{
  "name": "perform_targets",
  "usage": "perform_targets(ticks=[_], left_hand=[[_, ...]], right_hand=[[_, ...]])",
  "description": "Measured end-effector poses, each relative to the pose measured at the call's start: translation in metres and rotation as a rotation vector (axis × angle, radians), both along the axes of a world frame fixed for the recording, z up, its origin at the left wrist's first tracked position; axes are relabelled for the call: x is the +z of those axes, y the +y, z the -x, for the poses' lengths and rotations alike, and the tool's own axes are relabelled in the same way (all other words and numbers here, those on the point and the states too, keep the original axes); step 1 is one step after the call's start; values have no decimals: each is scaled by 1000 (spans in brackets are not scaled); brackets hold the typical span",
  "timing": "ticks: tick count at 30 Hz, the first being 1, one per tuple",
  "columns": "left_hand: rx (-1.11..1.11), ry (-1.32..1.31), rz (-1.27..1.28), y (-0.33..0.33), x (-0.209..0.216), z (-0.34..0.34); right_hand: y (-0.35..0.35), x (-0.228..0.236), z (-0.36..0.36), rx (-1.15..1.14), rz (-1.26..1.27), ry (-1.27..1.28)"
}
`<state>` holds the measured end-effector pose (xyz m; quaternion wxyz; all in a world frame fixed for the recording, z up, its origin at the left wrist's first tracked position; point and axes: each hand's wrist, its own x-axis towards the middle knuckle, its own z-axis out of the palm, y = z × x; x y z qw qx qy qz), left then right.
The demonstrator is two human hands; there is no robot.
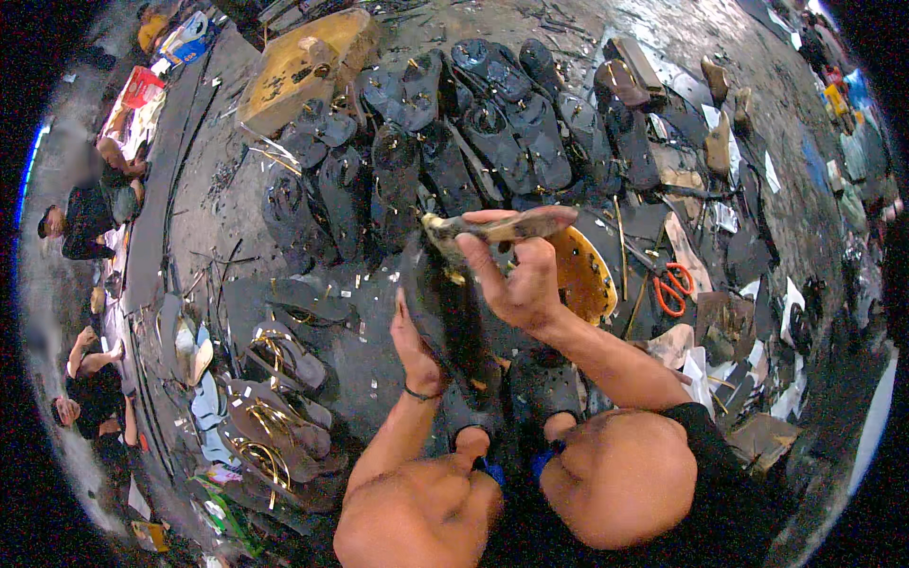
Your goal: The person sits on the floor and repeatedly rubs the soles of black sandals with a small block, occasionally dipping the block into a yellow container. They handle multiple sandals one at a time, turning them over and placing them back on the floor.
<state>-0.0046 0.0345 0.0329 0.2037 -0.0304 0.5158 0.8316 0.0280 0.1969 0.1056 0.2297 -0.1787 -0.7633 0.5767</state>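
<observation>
My left hand supports a dark sandal sole, with its fingers along the left side and the thumb hidden behind. The sole is tilted up on its long edge in front of my knees. My right hand grips a worn, brownish, wooden-looking tool with a pale tip at the sole's far end. Whether that tip touches the sole I cannot tell. Just beyond my right wrist stands a yellow-orange bowl with dark spots, partly hidden by the hand.
Rows of black sandals lie ahead, beside a yellowish block. Brown sandals with gold-coloured straps are at left. Scissors with orange-red handles lie right, among scraps and wooden shoe lasts. Other people sit at far left.
</observation>
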Motion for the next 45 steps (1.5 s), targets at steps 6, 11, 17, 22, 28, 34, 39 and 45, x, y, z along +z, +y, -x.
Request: perform_targets(ticks=[6,11,17,22,28,34,39,45], left_hand=[[-277,-441,-188,-56,-10,-16],[-353,-710,-421,-70,9,-39],[-85,-260,73,-20,45,31],[-80,-279,-267,10,36,59],[-383,-459,-518,3,15,57],[-50,-306,-312,17,16,66],[-93,-260,-333,14,34,64],[-340,-432,-285,1,-7,52]], right_hand=[[-13,-3,-25,253,672,-121],[31,-24,-9,12,1128,-87],[-11,-5,11,187,446,-116],[14,-23,6,92,-108,-83],[-28,16,-5,489,168,23],[-11,-11,-1,160,11,70],[27,-38,6,148,70,-197],[-7,-17,-4,357,195,-231]])
